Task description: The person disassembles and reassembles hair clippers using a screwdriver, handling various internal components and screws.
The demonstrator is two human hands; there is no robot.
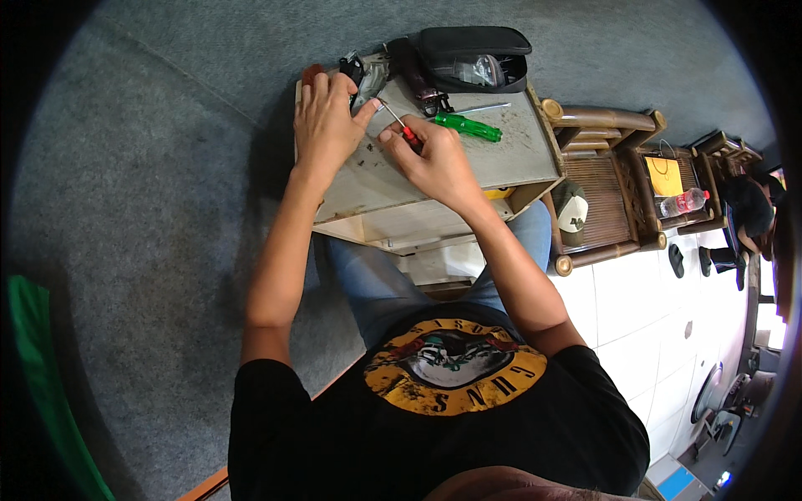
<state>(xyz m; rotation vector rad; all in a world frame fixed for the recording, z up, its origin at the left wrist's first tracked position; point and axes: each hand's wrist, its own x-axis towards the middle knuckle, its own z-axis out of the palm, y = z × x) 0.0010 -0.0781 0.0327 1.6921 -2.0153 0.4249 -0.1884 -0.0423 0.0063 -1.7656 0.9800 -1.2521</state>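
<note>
My right hand (434, 159) grips a small screwdriver (408, 134) by its red handle. The thin metal shaft points up and left, its tip close to my left thumb. Curled low over the left side of the worn grey cabinet top (368, 184), my left hand (324, 121) has its fingers bent around a small part that they mostly hide. Just beyond those fingers lie a black piece (351, 68), a clear greyish piece (375, 77) and a reddish-brown item (312, 73). A green-handled screwdriver (468, 127) rests right of my right hand.
An open black zip case (480, 40) with a clear bag inside stands at the back, beside a glossy dark brown device (415, 77). Dark crumbs dot the top. To the right, bamboo seats (603, 188) hold a cap (571, 209) and a bottle (685, 203); another person (746, 209) is farther off.
</note>
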